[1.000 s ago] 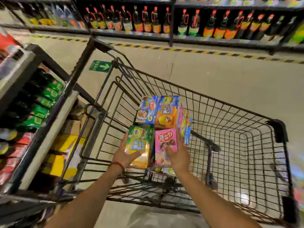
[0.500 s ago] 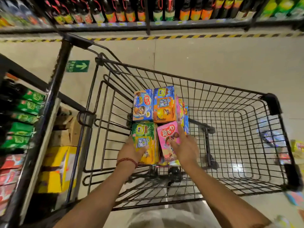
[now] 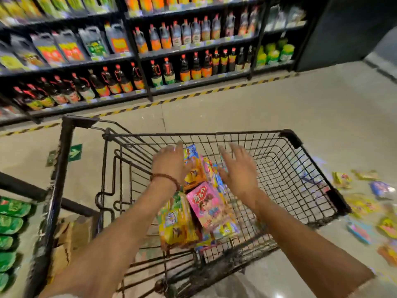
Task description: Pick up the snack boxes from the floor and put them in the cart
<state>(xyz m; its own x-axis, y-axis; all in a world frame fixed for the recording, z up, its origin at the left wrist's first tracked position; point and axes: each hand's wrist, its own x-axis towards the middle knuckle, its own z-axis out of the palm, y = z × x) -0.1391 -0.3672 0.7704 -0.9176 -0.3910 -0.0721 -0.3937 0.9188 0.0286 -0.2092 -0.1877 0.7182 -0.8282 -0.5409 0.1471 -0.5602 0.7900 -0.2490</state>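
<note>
Fingers of both hands are now straight and spread, gripping nothing; half a second ago they were curled round the near boxes of the stack. Left hand (image 3: 171,163), with a bead bracelet (image 3: 166,179) at the wrist, lies with its palm against the left side of the far boxes, though motion blur makes it hard to say whether it touches or merely hovers beside them. Right hand (image 3: 239,168) is open above the right side of the stack, fingers fanned, apparently clear of the cardboard. Snack boxes (image 3: 193,203) stand released in the cart (image 3: 287,134), grouped at its left-centre: a pink box (image 3: 207,203) in front, a green and yellow one (image 3: 176,222) to its left, orange and blue ones behind. Stack leans a little; whether it rests on the basket floor or on other boxes cannot be told. View has also swung up and to the right since the earlier frames, so more shelving with bottles (image 3: 189,67) shows, and the floor to the right of the cart has come into sight. Remaining boxes (image 3: 365,203) lie scattered there, just outside the basket's right corner, blurred. Judgement: this batch is delivered and the hands are free; the task is only part done, and the next reach should go down to the right.
</note>
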